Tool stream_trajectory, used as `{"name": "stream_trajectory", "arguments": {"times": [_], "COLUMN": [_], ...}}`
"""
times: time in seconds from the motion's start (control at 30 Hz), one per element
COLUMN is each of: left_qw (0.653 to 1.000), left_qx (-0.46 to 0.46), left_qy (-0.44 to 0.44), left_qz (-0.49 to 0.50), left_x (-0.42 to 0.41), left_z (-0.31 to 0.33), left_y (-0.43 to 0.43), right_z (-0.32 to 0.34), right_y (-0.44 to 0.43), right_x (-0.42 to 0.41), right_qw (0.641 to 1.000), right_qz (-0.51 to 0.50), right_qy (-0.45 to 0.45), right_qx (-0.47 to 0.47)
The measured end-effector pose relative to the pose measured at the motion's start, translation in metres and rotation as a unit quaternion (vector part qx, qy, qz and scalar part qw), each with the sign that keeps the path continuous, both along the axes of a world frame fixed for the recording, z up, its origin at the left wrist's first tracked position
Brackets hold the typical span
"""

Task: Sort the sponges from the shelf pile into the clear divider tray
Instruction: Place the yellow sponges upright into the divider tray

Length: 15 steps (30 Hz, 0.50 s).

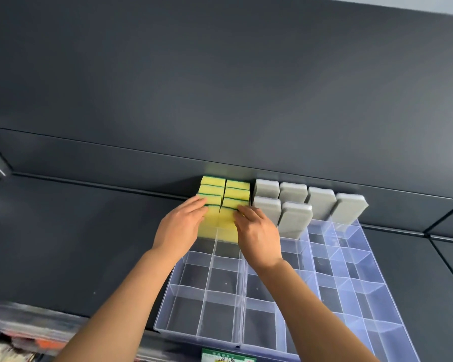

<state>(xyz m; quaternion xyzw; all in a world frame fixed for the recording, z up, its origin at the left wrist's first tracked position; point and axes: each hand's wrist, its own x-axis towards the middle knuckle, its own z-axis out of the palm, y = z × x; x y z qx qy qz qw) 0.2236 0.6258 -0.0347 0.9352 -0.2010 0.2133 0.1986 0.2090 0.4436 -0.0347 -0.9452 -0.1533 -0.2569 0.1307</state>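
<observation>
Where the clear divider tray (168,304) meets the shelf back (220,152): yellow sponges (228,189) on edge, far-left compartments.
Left hand (181,226): fingers straight, pressing their side.
Right hand (256,231): fingers curled over nearest sponge.
Grey sponges (293,194): just right.

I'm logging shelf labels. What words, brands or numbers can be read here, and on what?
Green label at the clear divider tray's near edge: print too blurred and cut off to read.
Yellow sponges, grey sponges: no text visible.
</observation>
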Motion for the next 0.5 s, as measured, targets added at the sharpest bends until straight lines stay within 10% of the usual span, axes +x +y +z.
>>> {"name": "stream_trajectory", "arguments": {"times": [0.5], "left_qw": [0.993], "left_qx": [0.11], "left_qy": [-0.036], "left_qz": [-0.004], "left_x": [-0.031], "left_z": [0.025], "left_y": [-0.056], "right_z": [0.012], "right_y": [-0.059], "right_x": [-0.06], "right_qw": [0.994], "right_qz": [-0.095], "right_qy": [0.008], "right_qx": [-0.053]}}
